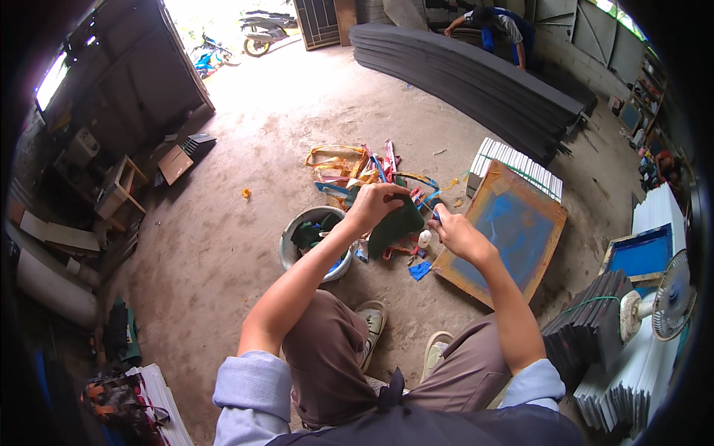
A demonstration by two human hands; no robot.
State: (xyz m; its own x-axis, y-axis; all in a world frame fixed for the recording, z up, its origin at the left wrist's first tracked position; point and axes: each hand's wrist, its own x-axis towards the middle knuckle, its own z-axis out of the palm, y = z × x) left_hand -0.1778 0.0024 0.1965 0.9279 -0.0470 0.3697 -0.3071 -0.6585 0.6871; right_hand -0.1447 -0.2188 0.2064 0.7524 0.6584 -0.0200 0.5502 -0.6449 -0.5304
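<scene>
My left hand (372,207) is closed on a dark green piece of cloth (398,227), pinching its upper edge so that it hangs down in front of me. My right hand (455,232) grips what look like blue-handled scissors (436,217), close to the cloth's right edge; the fingers partly hide them. Below my left wrist stands a pale bucket (286,256) holding dark green scraps (305,236). Behind the cloth lies a heap of yellow, red and blue strips (346,162). A small white bottle (425,238) is beneath my right hand.
A wooden-framed screen (513,223) leans by a white stack (520,167) at right. A fan (673,297) and dark bundled sheets (591,316) stand nearer. Far off, a person (502,30) bends over long grey sheets (461,74). A blue scrap (420,270) lies near my shoes.
</scene>
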